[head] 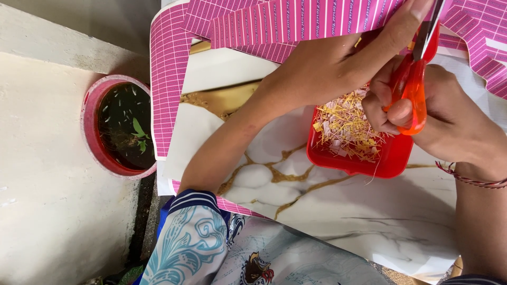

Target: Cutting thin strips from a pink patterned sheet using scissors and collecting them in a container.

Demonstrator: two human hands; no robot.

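At the far left a round red pot (119, 126) sits sunk in the pale concrete ledge (47, 174), holding dark water with a small green sprig and pale flecks floating on it. Just right of it a pink gridded sheet (168, 79) hangs over the edge of your work surface, a white board veined with gold like marble (338, 211). Your left sleeve (185, 243) (blue and white, swirled pattern) shows at the bottom.

Your left hand (338, 63) reaches up across the board, fingers pinched on a long pink printed strip (296, 21) near the top edge; more pink strips lie fanned beside and above it. Below that hand a red tray (391, 158) rests on the board, filled with a heap of thin yellow and pink paper slivers (346, 129).

Your right hand (438, 116) is clenched through the handles of the orange scissors (414, 89), held directly above the tray's right side, blades pointing up toward the strip; whether the blades are apart you cannot tell, since they run out of view. A red braided cord (470, 177) circles your right wrist.
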